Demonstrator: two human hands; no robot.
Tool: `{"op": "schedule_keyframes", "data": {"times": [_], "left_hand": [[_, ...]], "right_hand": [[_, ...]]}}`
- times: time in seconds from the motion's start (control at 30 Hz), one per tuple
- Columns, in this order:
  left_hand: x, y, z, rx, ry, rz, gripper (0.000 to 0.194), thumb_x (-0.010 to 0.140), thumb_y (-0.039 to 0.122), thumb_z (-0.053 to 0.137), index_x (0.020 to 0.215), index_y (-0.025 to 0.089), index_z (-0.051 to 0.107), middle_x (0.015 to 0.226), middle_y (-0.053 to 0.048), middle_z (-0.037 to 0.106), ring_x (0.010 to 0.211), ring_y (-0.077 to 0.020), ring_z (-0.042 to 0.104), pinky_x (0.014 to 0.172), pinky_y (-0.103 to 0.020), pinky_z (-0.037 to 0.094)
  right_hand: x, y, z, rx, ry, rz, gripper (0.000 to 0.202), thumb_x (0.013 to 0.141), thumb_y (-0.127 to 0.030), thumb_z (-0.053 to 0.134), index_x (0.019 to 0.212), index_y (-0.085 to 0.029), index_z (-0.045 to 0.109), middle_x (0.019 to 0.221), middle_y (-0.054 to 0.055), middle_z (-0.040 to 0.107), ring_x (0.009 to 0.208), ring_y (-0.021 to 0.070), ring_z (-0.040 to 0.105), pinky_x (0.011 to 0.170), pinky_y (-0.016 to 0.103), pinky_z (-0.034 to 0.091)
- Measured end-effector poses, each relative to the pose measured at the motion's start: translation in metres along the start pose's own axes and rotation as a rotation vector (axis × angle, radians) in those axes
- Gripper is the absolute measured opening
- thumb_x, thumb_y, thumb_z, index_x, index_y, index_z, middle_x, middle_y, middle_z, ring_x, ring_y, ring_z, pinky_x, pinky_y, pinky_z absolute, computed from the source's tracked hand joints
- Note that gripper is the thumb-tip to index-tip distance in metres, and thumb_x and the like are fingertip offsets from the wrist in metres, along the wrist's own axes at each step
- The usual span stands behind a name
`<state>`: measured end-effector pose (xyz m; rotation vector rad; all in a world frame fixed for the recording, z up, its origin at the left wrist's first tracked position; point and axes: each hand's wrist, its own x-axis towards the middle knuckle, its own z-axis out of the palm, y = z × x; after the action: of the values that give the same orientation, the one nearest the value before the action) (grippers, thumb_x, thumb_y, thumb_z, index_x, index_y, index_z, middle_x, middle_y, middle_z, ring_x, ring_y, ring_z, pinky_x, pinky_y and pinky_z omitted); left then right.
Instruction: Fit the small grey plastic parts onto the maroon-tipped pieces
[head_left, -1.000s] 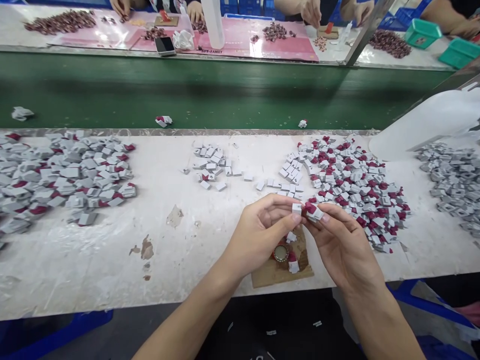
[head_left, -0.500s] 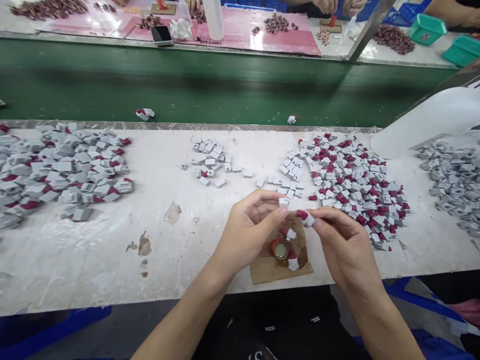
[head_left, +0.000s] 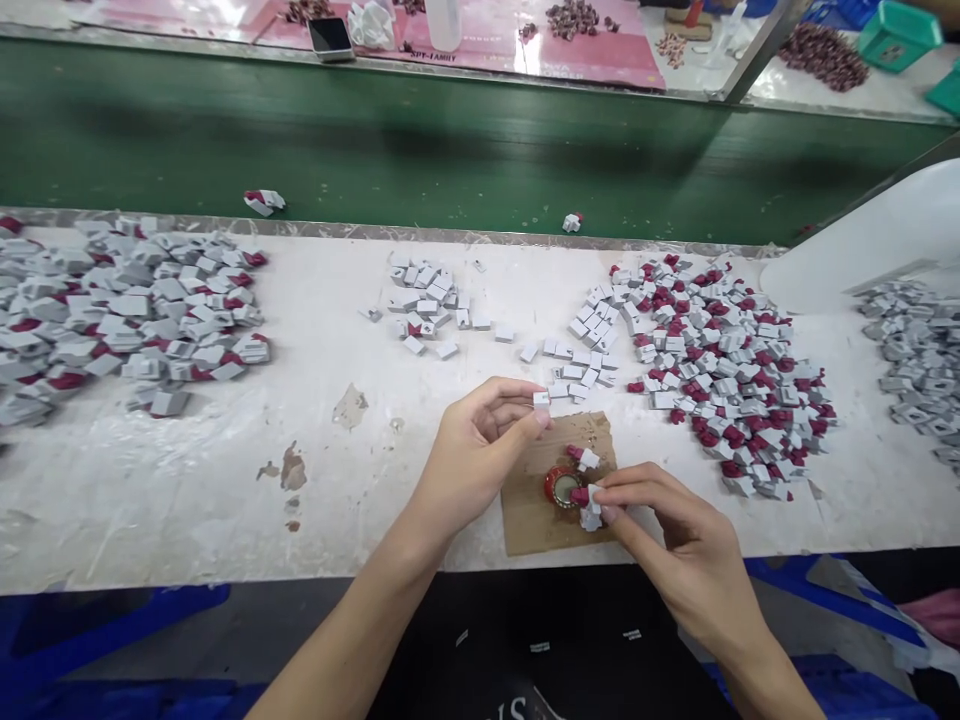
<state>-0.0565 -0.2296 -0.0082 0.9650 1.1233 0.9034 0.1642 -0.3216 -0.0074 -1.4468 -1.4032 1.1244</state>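
Your worktop (head_left: pixel 420 490) carries a heap of grey-and-maroon pieces (head_left: pixel 731 375) on the right. Your left hand (head_left: pixel 484 440) and right hand (head_left: pixel 671 530) sit either side of a cardboard sheet (head_left: pixel 527 515), where a red cap (head_left: pixel 564 487) lies. Your right grip pinches a maroon-tipped piece (head_left: pixel 592 496) just beside that cap; your left grip pinches a pale grey block (head_left: pixel 541 399) near the cardboard sheet's far edge.

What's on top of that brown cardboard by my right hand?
On the cardboard are a red cap and a grey-and-maroon piece. Your right hand holds a similar part over another grey piece, partly hiding it. The cardboard beneath these is covered.
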Motion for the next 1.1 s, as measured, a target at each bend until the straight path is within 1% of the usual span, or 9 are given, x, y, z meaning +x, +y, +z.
{"op": "schedule_keyframes", "data": {"times": [0.13,0.3,0.37,0.47,0.53,0.6,0.7,0.9,1.1], "left_hand": [[0.0,0.001,0.002,0.014,-0.013,-0.009,0.034,0.093,0.043,0.09,0.114,0.021,0.076,0.091,-0.005,0.084,0.101,-0.0254,0.082,0.097,-0.039,0.064],[-0.002,0.003,0.002,0.033,-0.015,-0.023,0.034,0.092,0.043,0.091,0.114,0.02,0.078,0.095,-0.006,0.086,0.099,-0.025,0.082,0.095,-0.039,0.064],[-0.003,0.005,0.003,0.027,-0.025,-0.028,0.033,0.093,0.042,0.091,0.115,0.021,0.078,0.096,-0.006,0.086,0.098,-0.0247,0.082,0.094,-0.038,0.065],[-0.004,0.011,0.009,-0.032,-0.09,-0.038,0.028,0.097,0.041,0.087,0.116,0.022,0.078,0.096,-0.005,0.087,0.097,-0.0244,0.084,0.091,-0.038,0.067],[-0.006,0.015,0.015,-0.078,-0.141,-0.033,0.026,0.099,0.039,0.086,0.117,0.022,0.077,0.097,-0.005,0.087,0.094,-0.024,0.084,0.087,-0.036,0.068],[-0.007,0.018,0.021,-0.097,-0.168,-0.021,0.024,0.1,0.037,0.085,0.118,0.022,0.078,0.098,-0.006,0.087,0.092,-0.0237,0.084,0.083,-0.035,0.069],[-0.007,0.02,0.028,-0.112,-0.174,0.004,0.023,0.1,0.035,0.085,0.117,0.021,0.079,0.098,-0.006,0.087,0.091,-0.0238,0.084,0.082,-0.036,0.07],[-0.006,0.015,0.031,-0.148,-0.185,-0.004,0.018,0.099,0.031,0.086,0.113,0.021,0.081,0.104,-0.007,0.087,0.099,-0.024,0.084,0.091,-0.036,0.069],[-0.007,0.014,0.03,-0.145,-0.2,0.002,0.017,0.1,0.03,0.085,0.115,0.021,0.082,0.1,-0.005,0.087,0.097,-0.0226,0.084,0.09,-0.034,0.069]], "right_hand": [[0.001,-0.006,0.002,-0.024,0.004,0.002,0.014,0.105,-0.027,0.079,0.104,-0.036,0.09,0.105,0.005,0.084,0.1,0.026,0.081,0.083,0.038,0.067],[0.003,-0.007,0.0,0.009,0.023,0.017,0.012,0.104,-0.029,0.081,0.103,-0.036,0.091,0.104,0.006,0.084,0.101,0.0269,0.081,0.085,0.039,0.067],[0.008,-0.005,-0.002,0.131,0.079,0.075,0.008,0.101,-0.032,0.085,0.101,-0.035,0.092,0.106,0.006,0.085,0.111,0.0294,0.081,0.094,0.042,0.067],[0.022,-0.006,-0.004,0.487,0.158,0.203,0.003,0.096,-0.037,0.091,0.098,-0.037,0.091,0.107,0.003,0.089,0.124,0.0314,0.081,0.112,0.047,0.064],[0.032,-0.008,-0.003,0.689,0.159,0.258,0.008,0.092,-0.039,0.094,0.098,-0.038,0.091,0.108,-0.001,0.091,0.128,0.0307,0.081,0.12,0.05,0.06],[0.04,-0.012,0.0,0.779,0.131,0.275,0.01,0.089,-0.04,0.096,0.097,-0.039,0.09,0.107,-0.002,0.092,0.128,0.0309,0.082,0.123,0.053,0.058],[0.047,-0.014,0.003,0.788,0.136,0.269,0.011,0.088,-0.04,0.097,0.097,-0.039,0.089,0.107,-0.002,0.092,0.118,0.031,0.086,0.119,0.056,0.062],[0.046,-0.011,0.005,0.737,0.219,0.27,0.014,0.086,-0.039,0.1,0.096,-0.035,0.09,0.102,-0.001,0.092,0.097,0.0266,0.088,0.106,0.049,0.07],[0.043,-0.01,0.006,0.646,0.247,0.272,0.015,0.086,-0.04,0.099,0.097,-0.033,0.091,0.101,0.002,0.09,0.094,0.0244,0.086,0.094,0.041,0.072]]}}
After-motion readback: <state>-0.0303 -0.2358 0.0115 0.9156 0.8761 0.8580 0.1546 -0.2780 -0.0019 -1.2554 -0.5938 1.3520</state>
